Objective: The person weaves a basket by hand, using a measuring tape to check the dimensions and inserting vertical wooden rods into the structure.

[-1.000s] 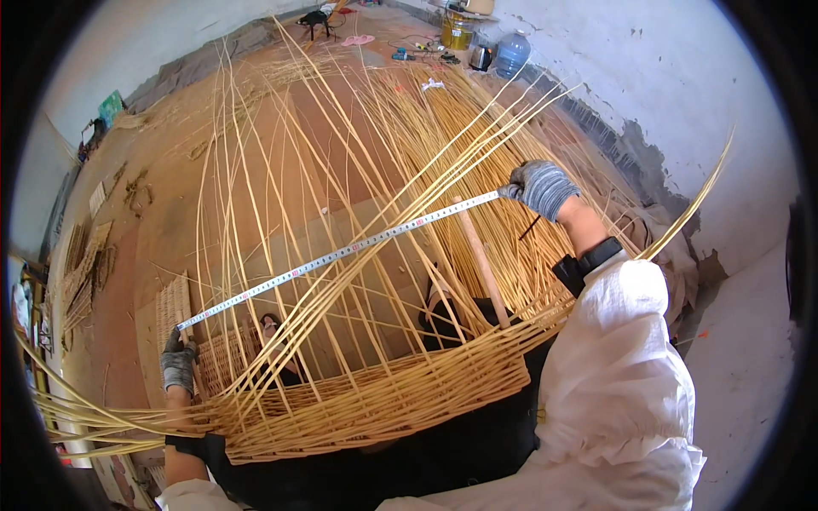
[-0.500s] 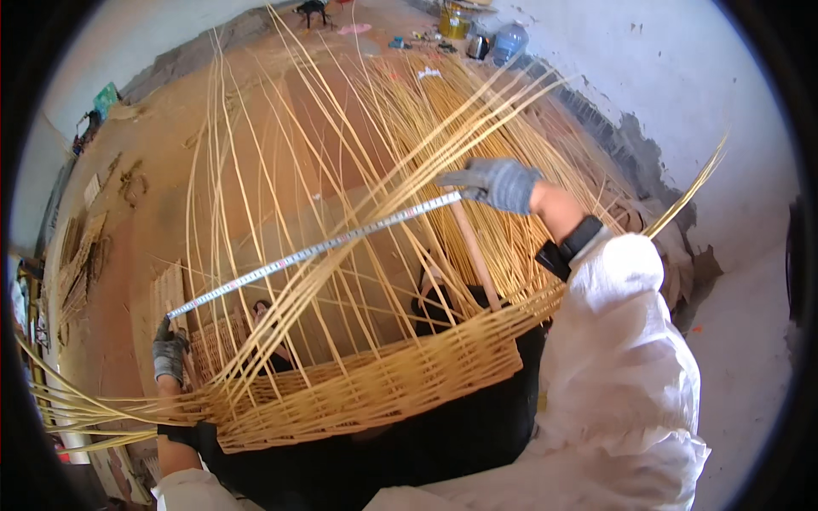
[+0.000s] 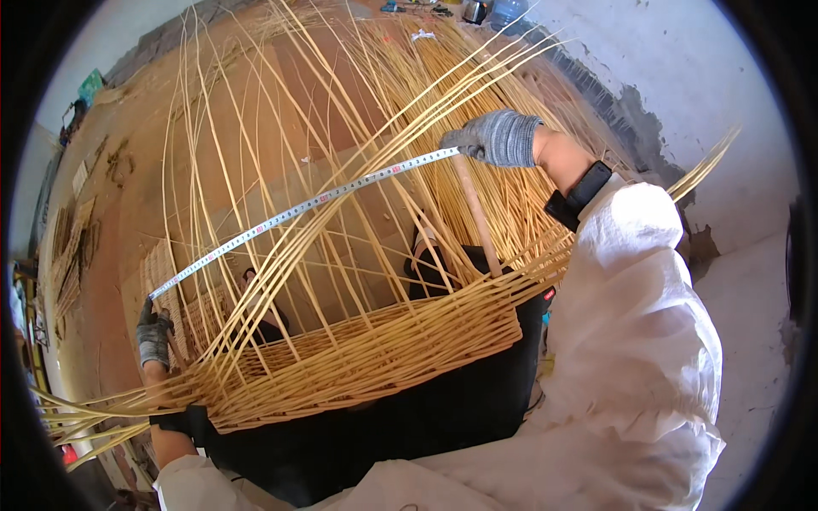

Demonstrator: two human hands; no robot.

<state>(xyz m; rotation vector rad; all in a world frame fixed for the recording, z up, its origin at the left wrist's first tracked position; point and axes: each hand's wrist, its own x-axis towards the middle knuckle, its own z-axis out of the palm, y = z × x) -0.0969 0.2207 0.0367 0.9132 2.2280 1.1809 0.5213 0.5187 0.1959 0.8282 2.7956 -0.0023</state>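
A white tape measure stretches diagonally across long willow rods rising from a partly woven wicker piece, which rests on a black cloth over my lap. My gloved left hand grips the tape's low left end, beside an upright stick at a woven panel. My gloved right hand is closed on the tape's right end, at the top of a pale round wooden stick. My feet show partly between the rods.
A dense spread of loose rods lies to the right, beside the stained white wall. Woven pieces lie on the brown floor at left. A blue water jug and a kettle stand at the back.
The tape and both hands have moved upward and leftward in the picture. My right hand shifted most, and the tape lies less steeply tilted. The wicker piece also appears higher in view.
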